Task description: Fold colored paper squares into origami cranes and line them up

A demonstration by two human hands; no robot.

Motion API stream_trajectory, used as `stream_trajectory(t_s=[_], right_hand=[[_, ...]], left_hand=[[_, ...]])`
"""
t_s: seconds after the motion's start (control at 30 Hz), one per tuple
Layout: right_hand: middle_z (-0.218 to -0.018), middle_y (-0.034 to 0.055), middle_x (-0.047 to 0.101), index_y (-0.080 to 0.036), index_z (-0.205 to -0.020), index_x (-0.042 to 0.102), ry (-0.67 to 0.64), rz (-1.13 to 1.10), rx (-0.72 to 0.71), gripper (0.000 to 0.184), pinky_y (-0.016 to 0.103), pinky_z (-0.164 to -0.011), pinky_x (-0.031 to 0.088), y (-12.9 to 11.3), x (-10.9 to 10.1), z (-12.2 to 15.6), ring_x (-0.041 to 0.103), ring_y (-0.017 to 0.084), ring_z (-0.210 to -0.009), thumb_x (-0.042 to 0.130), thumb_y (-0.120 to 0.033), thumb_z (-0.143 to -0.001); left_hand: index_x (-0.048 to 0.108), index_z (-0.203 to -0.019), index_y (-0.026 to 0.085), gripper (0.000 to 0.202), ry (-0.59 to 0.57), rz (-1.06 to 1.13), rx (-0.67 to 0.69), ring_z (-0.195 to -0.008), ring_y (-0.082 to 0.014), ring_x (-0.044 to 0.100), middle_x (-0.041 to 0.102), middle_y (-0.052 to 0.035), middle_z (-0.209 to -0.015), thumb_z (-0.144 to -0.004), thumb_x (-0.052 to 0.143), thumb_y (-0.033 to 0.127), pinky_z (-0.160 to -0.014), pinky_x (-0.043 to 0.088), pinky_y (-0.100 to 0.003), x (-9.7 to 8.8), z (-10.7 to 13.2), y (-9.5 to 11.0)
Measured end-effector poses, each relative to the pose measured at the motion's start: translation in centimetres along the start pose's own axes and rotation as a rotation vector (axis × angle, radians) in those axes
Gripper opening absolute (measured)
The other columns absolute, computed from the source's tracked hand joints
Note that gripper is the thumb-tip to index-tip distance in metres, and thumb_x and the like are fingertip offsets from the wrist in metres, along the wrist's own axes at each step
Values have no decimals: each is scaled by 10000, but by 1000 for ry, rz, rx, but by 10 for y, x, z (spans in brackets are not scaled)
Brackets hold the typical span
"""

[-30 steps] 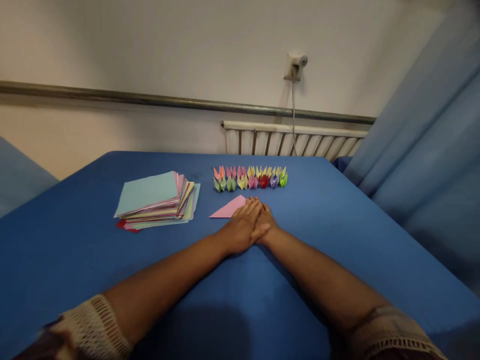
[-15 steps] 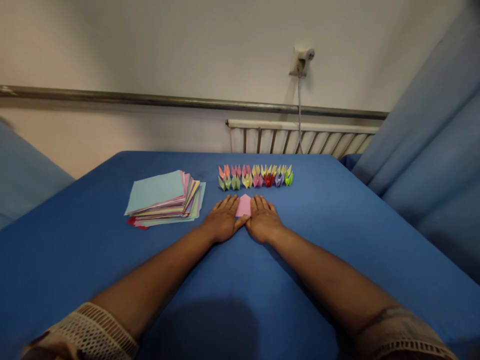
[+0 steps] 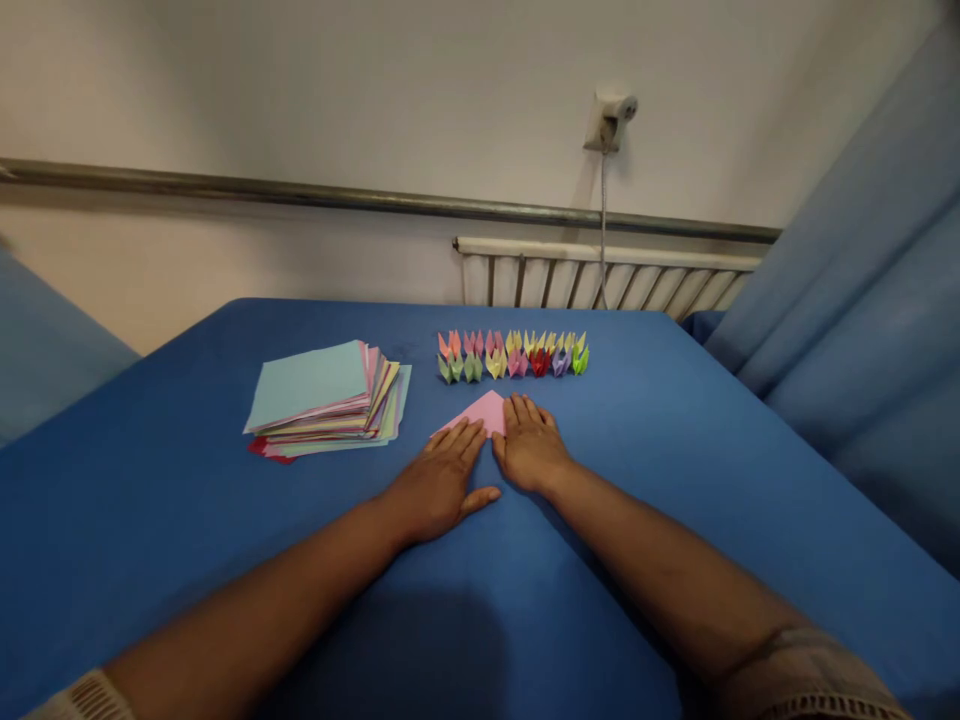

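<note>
A piece of pink folded paper (image 3: 484, 408) lies flat on the blue-covered table (image 3: 592, 600), its peak pointing away from me. My left hand (image 3: 442, 478) rests with its fingertips on the paper's near left part, fingers stretched and thumb out to the side. On the right edge of the paper lies my right hand (image 3: 531, 445), palm down with flat fingers. Both hands hide portions of the paper. Just beyond it, two rows of small folded paper cranes (image 3: 517, 363) stand in several colours.
To the left is a thick stack of coloured paper sheets (image 3: 307, 385), light blue on top. Behind the table are a radiator (image 3: 555, 248), a metal pipe (image 3: 375, 200) and a wall socket (image 3: 609, 122) with a plugged-in cord. A blue curtain (image 3: 855, 300) hangs at the right.
My left hand has moved back toward me and slightly left. The paper's left side now spreads out in a wider slanted flap. My right hand stays nearly in place.
</note>
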State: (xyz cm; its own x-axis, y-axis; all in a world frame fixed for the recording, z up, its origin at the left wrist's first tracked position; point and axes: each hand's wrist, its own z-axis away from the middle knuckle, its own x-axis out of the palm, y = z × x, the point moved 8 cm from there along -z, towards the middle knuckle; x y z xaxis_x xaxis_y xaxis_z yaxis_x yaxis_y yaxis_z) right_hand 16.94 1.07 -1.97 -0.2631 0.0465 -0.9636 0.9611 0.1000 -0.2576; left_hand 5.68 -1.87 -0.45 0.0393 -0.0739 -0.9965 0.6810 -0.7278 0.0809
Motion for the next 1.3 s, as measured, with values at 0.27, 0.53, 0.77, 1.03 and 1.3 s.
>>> stream_trajectory(t_s=[0.27,0.53,0.77,1.03,1.3], right_hand=[[-1512,185,304,-50,-1444,303,29,18,117,601,444,-1091,192,18,-1,0,223,291,-1404,324,-382,-944],[-1297,168,541,-123,-1259,530,136,-8,283,450,380,-968,361,62,-24,-6,494,266,-1186,385,-63,-837],[-1183,99,635,-139,-1256,543,199,-246,105,390,314,-957,399,45,-27,-13,573,210,-1077,422,-207,-891],[-943,22,666,-180,-1260,500,233,-677,-38,449,279,-785,493,30,-15,-13,623,152,-837,541,-250,-818],[-998,58,689,-206,-1097,629,148,-418,-616,268,359,-911,413,-37,-52,35,608,201,-948,472,-263,-888]], left_hand=[[458,-1354,51,711,-17,-141,-155,-1313,-334,412,432,-213,-1431,-868,456,571,-1063,322,-434,-17,9,-17],[671,-958,64,443,32,-235,-240,-1026,-332,585,647,-203,-1071,-899,465,451,-871,435,-438,-38,10,-26],[581,-1078,137,261,233,56,-42,-1000,-239,572,628,-121,-1100,-912,456,296,-902,461,-390,-36,2,-17],[424,-1315,180,465,297,366,-54,-1035,-203,597,595,-98,-1205,-868,524,261,-932,483,-365,-22,1,-25],[520,-1222,182,341,450,167,-34,-897,-194,577,596,-67,-964,-882,493,188,-816,485,-339,-56,12,-16]])
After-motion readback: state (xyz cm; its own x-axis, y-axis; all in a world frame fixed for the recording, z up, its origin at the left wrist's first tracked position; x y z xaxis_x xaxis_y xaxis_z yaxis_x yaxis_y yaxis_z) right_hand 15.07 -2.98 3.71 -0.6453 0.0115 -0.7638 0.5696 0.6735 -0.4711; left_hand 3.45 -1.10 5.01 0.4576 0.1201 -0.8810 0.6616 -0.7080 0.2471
